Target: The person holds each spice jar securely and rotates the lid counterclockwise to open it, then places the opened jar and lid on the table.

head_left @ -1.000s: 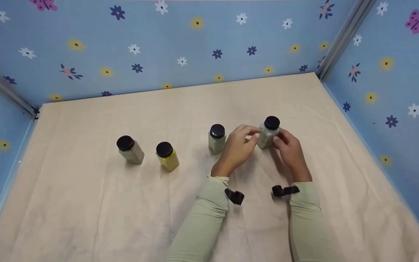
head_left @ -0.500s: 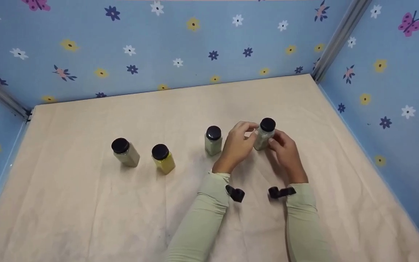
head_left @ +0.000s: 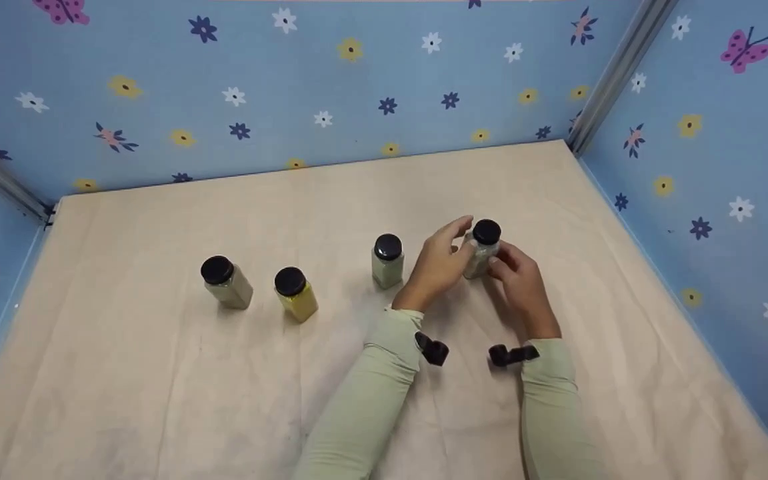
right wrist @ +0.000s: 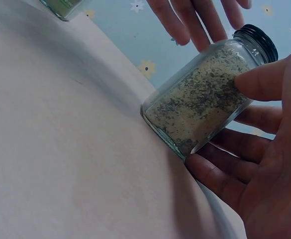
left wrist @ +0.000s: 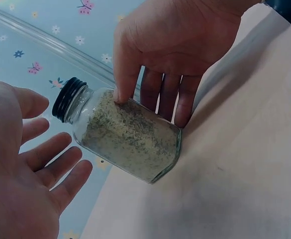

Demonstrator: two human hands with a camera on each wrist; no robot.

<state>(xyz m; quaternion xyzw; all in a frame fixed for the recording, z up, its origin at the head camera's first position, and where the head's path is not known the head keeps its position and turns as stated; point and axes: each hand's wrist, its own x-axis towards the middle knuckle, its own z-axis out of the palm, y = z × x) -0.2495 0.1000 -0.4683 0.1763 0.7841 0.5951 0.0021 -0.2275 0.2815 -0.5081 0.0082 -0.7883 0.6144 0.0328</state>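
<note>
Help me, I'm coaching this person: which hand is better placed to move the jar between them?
Probably the right hand: its thumb and fingers grip the jar. The left hand is spread open beside it, not wrapped round it.

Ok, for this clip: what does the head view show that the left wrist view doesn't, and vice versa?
Only the head view: a black-capped square glass jar of grey-green contents, a yellow-filled one and a pale green-filled one.

Only the left wrist view: distinct dark flecks inside the clear glass jar, and ribbing on its black cap.

Both: the right hand gripping that flecked jar, the left hand beside it, and blue flowered panels.
</note>
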